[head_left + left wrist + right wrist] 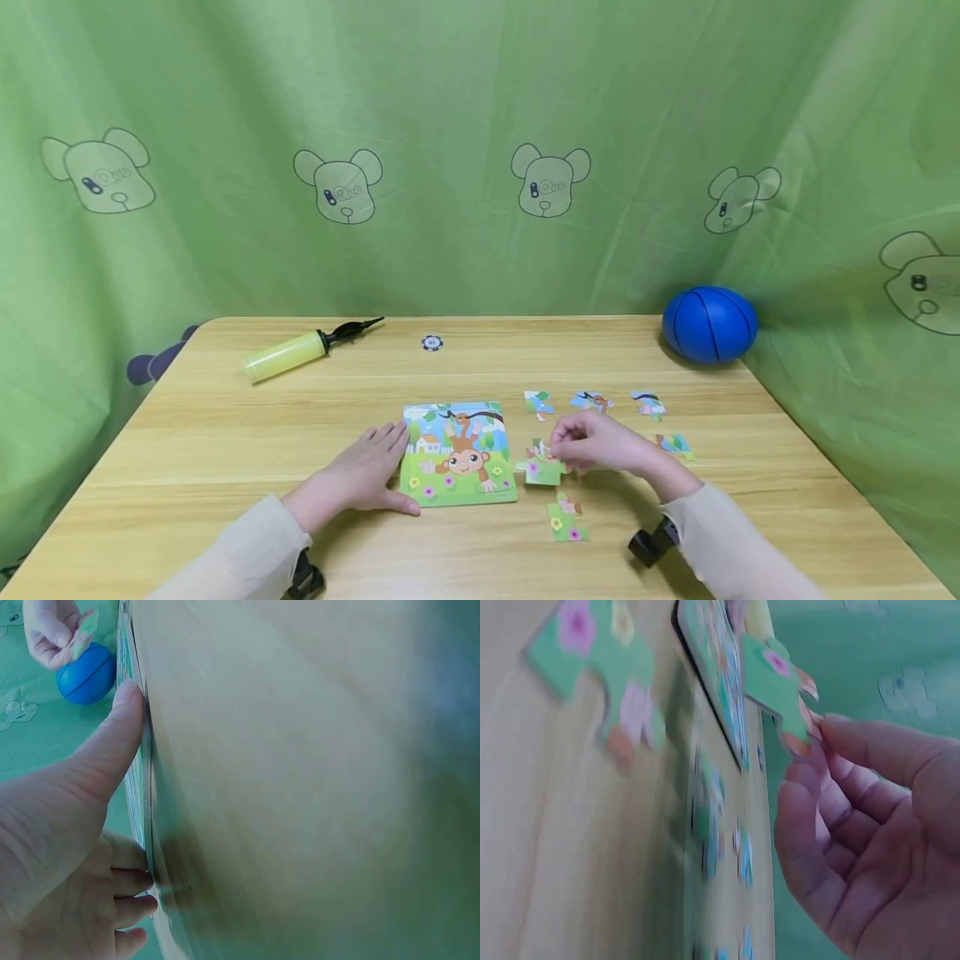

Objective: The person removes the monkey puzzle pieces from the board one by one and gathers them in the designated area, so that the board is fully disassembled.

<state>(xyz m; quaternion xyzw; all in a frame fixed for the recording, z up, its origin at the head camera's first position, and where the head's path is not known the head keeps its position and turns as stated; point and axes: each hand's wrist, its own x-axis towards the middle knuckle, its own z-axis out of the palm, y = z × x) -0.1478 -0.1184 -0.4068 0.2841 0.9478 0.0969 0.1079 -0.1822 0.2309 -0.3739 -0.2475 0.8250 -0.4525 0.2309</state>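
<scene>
A jigsaw piece (543, 473), green with a pink flower, is pinched between the thumb and fingers of my right hand (596, 442). In the right wrist view that piece (769, 671) is tilted above the table. My left hand (367, 471) rests with extended fingers and thumb along the left side of the square puzzle board (459, 495), which shows an upside-down monkey, a house and flowers. Just below the held piece in the head view, another jigsaw piece (567, 525) with yellow and pink flowers lies on the table.
Several loose pieces lie beyond and beside my right hand, among them one with leaves (537, 402) and one with a branch (648, 403). Toward the back are a yellow hand pump (288, 357), a round chip (432, 342) and a blue ball (709, 325). A green curtain (450, 267) hangs behind.
</scene>
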